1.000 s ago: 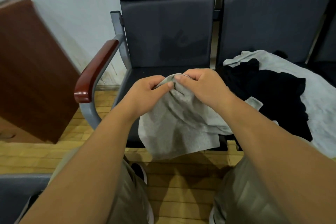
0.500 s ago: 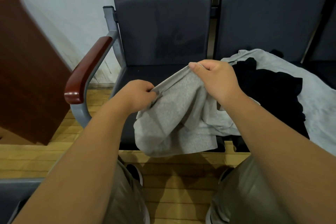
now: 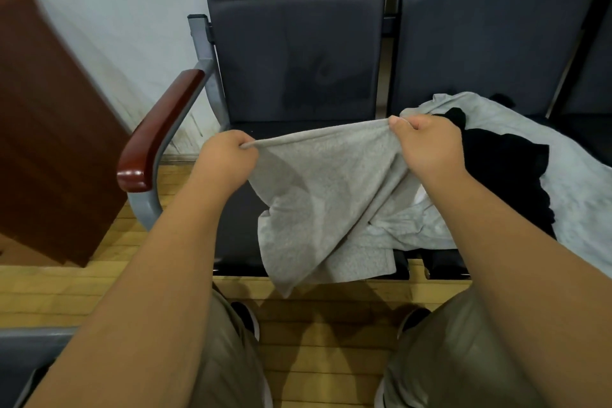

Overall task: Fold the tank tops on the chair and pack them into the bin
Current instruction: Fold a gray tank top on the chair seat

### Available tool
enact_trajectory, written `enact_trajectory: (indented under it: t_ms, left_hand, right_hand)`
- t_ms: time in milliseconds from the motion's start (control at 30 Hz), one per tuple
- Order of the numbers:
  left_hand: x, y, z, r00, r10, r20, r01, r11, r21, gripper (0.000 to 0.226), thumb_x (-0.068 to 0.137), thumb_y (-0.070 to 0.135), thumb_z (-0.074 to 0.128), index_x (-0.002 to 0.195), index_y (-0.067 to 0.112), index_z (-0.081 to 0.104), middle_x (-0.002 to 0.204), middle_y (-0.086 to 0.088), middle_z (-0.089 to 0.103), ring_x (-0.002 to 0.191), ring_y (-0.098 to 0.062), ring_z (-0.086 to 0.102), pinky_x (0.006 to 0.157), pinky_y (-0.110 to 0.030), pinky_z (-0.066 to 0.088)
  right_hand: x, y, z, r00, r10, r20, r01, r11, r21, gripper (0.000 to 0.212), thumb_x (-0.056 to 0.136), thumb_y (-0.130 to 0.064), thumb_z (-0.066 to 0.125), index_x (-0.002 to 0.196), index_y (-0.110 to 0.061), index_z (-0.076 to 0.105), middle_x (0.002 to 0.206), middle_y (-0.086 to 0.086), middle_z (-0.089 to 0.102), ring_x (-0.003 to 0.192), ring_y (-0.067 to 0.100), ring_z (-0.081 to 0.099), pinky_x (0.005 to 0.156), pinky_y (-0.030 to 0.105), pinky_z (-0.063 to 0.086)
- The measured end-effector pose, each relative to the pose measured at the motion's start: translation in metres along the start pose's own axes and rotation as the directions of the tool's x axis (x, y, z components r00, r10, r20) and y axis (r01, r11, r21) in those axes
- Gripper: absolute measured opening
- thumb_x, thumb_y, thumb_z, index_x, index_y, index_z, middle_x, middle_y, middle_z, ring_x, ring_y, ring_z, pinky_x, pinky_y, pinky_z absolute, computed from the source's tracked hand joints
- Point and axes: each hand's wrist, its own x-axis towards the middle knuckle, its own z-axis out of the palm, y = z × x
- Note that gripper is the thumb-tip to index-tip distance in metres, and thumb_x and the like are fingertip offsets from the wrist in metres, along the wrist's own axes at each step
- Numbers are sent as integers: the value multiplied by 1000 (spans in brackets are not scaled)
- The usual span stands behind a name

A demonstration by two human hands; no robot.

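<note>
Head view: the left hand and right hand are raised over the dark chair seat, apart from each other, each gripping the upper edge of a grey tank top. The left fingers are curled, with the cloth's left corner pinched inside them. The right thumb presses the right corner against curled fingers. The edge between the two grips is stretched nearly straight. Below it the fabric hangs in loose folds; its lower part drapes over the front edge of the seat, one point hanging past it above the wooden floor. On the neighbouring seat, to the right, a black garment lies on a light grey garment, and the held top's right side touches that pile. A wooden armrest stands left of the seat, with a brown panel beyond it.
</note>
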Motion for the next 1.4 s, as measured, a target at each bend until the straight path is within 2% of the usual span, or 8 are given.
enact_trajectory:
  t_ms: [167,300,433,800,967,1133,1267,1400]
  left_hand:
    - [-10,14,1,999,48,-9,-48,906,-420,9,100,38,71,102,29,75,98,4,77,97,-19,73,86,-38,62]
    - [-23,31,13,967,243,74,-174,847,-503,9,104,26,69,107,29,76,102,6,79,102,-18,74,96,-45,62]
    - [-26,39,23,925,357,130,-247,826,-507,25,102,13,69,116,33,75,111,8,77,109,-13,73,100,-45,60]
    - [-15,33,36,950,270,156,-186,893,-411,39,82,37,92,111,41,66,103,12,72,90,-8,68,85,-38,62]
    - [-9,22,32,906,219,363,-235,972,0,25,88,38,84,102,29,66,101,6,70,92,-15,67,78,-37,58]
    - [0,1,36,879,22,476,-225,899,376,10,94,28,74,97,21,67,100,-3,67,87,-19,61,70,-34,48]
    - [-2,3,31,914,59,401,-152,967,204,12,101,37,69,97,27,72,98,0,72,91,-20,67,82,-41,58]
    - [-15,20,30,916,179,360,-120,976,-180,14,101,42,68,95,31,75,94,3,78,96,-25,74,93,-48,61]
  right_hand:
    - [-3,14,10,925,169,340,-7,903,-430,37,91,-54,64,109,-23,73,119,3,64,103,25,66,89,41,59]
    - [-26,-15,22,840,-48,540,78,996,-33,75,84,-68,74,149,-39,52,151,-15,45,137,7,47,112,40,47]
    - [-39,-39,29,773,-133,620,-58,959,277,72,84,-58,82,148,-39,54,137,-22,64,135,-3,53,115,35,45]
    - [-37,-46,29,854,-101,510,-109,924,365,17,95,-38,77,100,-22,77,93,18,74,78,21,62,75,41,53]
    - [-20,-36,19,962,-30,270,-86,909,408,12,101,-39,68,99,-28,72,103,11,74,90,30,73,86,51,62]
    - [3,-15,-2,988,139,-68,-106,929,355,13,107,-36,56,104,-25,62,83,-11,61,70,6,56,68,26,49]
    - [5,-7,-10,990,113,-87,-89,965,247,13,108,-37,55,106,-26,60,83,-12,60,69,4,55,67,24,46]
    - [-17,-18,6,962,33,272,-117,946,301,15,102,-43,62,103,-28,67,86,-7,70,75,14,65,67,35,60]
